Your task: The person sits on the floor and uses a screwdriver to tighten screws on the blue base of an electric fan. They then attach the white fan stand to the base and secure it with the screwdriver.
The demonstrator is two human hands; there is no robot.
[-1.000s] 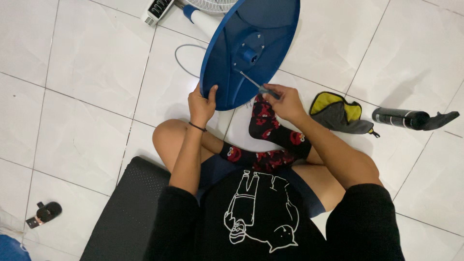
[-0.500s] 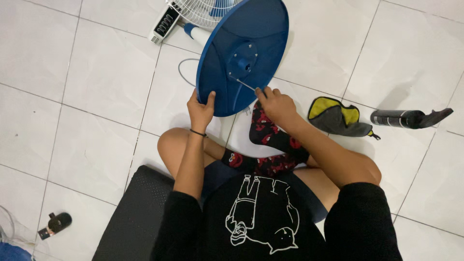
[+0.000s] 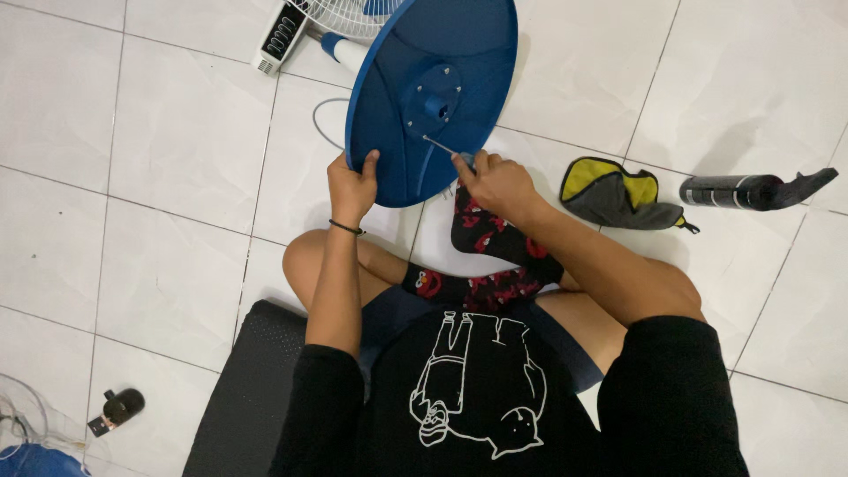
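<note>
We have the round blue plastic fan base (image 3: 459, 53) tipped up on edge on the white tiled floor (image 3: 159, 177), just past our crossed feet in red-and-black patterned socks (image 3: 481, 234), its underside facing us. Our left hand (image 3: 352, 187) grips the lower rim, thumb curled over the edge. Our right hand (image 3: 496, 184) has its fingers pressed around the handle of a slim metal-shafted screwdriver (image 3: 439, 144), whose tip sits at a screw near the central hub (image 3: 435, 104).

To do this well, we judge that the shaft should stay in line with the screw and be pressed in firmly while turning, with the left hand bracing the base so it cannot swivel.

Further out, by our right knee, lie a grey-and-yellow cloth pouch (image 3: 618, 199) and a black cylindrical bottle (image 3: 733, 190).
</note>
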